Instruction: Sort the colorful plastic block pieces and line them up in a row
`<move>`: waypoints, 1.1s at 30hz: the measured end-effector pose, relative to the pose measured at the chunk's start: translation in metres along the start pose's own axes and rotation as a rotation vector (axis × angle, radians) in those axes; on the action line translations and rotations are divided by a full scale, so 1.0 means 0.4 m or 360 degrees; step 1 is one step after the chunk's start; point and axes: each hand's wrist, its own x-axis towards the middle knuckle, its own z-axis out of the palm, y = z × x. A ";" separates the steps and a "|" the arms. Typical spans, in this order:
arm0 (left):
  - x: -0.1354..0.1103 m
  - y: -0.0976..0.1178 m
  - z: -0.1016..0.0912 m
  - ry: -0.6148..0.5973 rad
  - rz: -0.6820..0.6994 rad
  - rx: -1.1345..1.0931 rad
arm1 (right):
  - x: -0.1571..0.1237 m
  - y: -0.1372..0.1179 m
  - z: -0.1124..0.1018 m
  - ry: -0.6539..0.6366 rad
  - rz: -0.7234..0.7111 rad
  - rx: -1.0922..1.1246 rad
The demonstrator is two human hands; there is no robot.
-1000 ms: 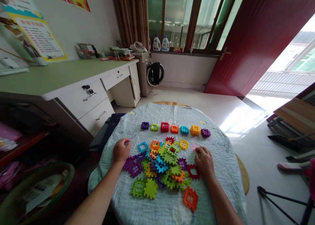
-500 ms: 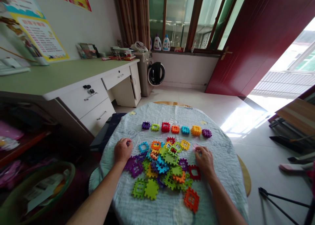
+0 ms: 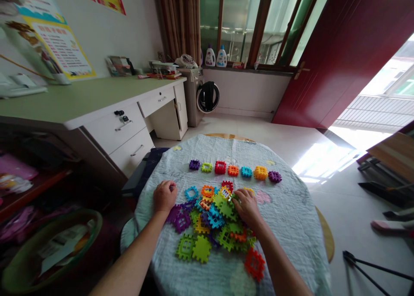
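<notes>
On the cloth, my left hand (image 3: 165,195) rests left of the pile with its fingers curled; something dark shows at the fingertips, too small to name. My right hand (image 3: 247,204) reaches over the pile's right side, fingertips closed on a green interlocking tile (image 3: 232,196) that they partly cover. The heap holds notched plastic tiles, among them a flat green tile (image 3: 202,249), a purple tile (image 3: 181,221), a blue tile (image 3: 215,218) and a red-orange window tile (image 3: 254,265). Beyond it stands a row of small assembled cubes, including a red cube (image 3: 220,167) and a yellow cube (image 3: 260,173).
A pale blue cloth (image 3: 284,235) covers the round table. At left stands a green-topped desk (image 3: 97,95), with a basket (image 3: 97,227) below. A washing machine (image 3: 194,97) with its door open is at the back; a red door (image 3: 320,58) is at right.
My right hand has moved left from the bare cloth onto the pile and its fingers have closed on a green tile. My left hand stays put. The view has shifted slightly.
</notes>
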 end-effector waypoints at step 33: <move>0.002 -0.001 0.000 -0.0012 0.0015 0.0052 | -0.068 -0.001 -0.058 -0.0061 0.0008 0.0444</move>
